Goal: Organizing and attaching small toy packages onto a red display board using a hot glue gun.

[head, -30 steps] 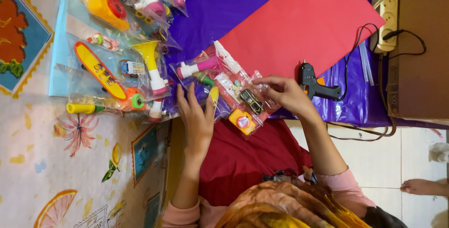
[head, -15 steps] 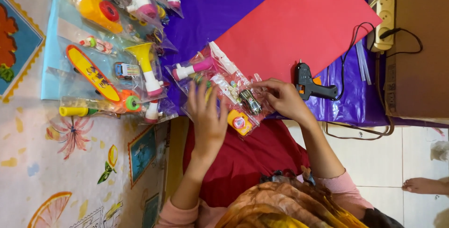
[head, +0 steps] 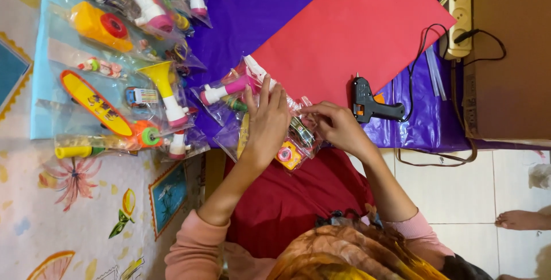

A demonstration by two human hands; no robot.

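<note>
While the person sits at the edge of the work surface, the scene reads as follows.

Surface: a purple sheet (head: 270, 10) covers the work area, and a red sheet (head: 356, 33) lies on top of it; all places below are told from this red sheet.
Floor: pale tiles (head: 459, 199) lie below the red sheet on the right side; a bare foot (head: 522, 220) of another person rests there, well apart.
Mat: a patterned mat with flowers and fruit (head: 69, 199) is far to the left of the red sheet.
Power strip: a cream power strip (head: 459, 16) sits just right of the red sheet, with a black cord plugged in.
Glue gun: a black glue gun (head: 370, 105) lies at the lower right corner of the red sheet.
Toy packets: clear packets (head: 126, 85) with a yellow trumpet, an orange skateboard and other toys lie left of the red sheet.
Held packet: a clear plastic bag of small toys (head: 295, 142) is at the lower left edge of the red sheet.
Left hand: the left hand (head: 267, 122) lies flat on the bag, fingers stretched and close together, pressing and not clamped.
Right hand: the right hand (head: 338, 128) pinches the bag's right edge between thumb and fingertips.
</note>
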